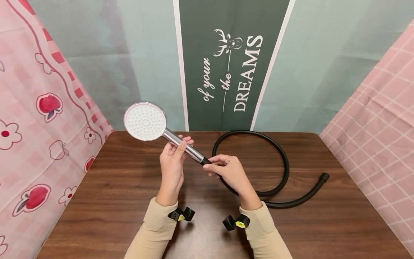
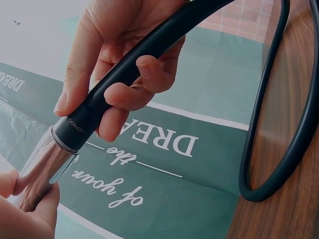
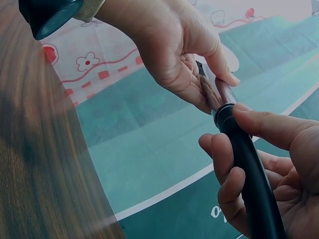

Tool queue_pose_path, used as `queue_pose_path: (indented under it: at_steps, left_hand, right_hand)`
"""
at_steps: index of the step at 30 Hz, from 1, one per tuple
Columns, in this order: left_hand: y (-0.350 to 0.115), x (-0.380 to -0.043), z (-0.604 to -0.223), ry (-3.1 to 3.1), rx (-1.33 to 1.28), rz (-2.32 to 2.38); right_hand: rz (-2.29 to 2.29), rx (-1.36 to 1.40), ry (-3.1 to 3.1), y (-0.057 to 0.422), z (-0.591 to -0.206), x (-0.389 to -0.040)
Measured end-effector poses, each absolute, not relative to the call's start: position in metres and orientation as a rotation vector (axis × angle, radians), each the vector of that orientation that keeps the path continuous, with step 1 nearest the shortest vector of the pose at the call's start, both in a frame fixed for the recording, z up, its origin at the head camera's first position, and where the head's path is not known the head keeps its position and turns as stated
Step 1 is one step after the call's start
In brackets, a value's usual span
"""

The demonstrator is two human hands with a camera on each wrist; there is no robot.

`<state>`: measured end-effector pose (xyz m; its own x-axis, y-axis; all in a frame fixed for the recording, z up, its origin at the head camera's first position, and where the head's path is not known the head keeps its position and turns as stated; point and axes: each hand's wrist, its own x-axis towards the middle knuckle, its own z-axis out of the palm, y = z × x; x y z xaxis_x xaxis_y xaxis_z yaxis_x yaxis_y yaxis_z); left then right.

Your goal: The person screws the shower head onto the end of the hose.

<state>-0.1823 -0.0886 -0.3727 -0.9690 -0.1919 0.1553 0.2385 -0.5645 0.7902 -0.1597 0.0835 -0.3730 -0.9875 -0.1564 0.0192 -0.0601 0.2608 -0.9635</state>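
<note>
A round shower head (image 1: 145,121) with a white nozzle face and a chrome handle is held up over the table, its face toward the head camera. My left hand (image 1: 173,161) grips the chrome handle, thumb on top. At the handle's lower end sits the black end fitting (image 2: 77,127) of a shower hose (image 1: 284,158), right against the chrome. My right hand (image 1: 228,171) pinches this fitting between thumb and fingers. In the right wrist view the right fingers (image 3: 232,184) curl round the black hose end, close to the left hand (image 3: 174,50).
The hose loops across the brown wooden table (image 1: 106,216) to the right, and its other black end (image 1: 324,177) lies free there. A green printed cloth (image 1: 223,72) hangs behind the table. Pink patterned cloths (image 1: 42,126) hang at both sides.
</note>
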Motion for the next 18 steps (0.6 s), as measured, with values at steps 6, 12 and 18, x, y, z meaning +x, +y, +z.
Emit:
queue_pose_path:
  at_steps: [6,12,18]
  left_hand:
    - [-0.0915,-0.1813,-0.3719,-1.307,-0.077,-2.592]
    - [-0.0914,-0.1823,-0.3729,-1.306,-0.086,-2.586]
    - [-0.0918,-0.1827,-0.3734,-1.313,-0.083,-2.580]
  right_hand:
    - [-1.850,-0.202,2.437,0.0806,-0.3741,-0.1596]
    - [-1.847,-0.194,2.441,0.0813,-0.3753,-0.1606]
    - [-1.838,-0.207,2.418,0.0822,-0.3768,-0.1621]
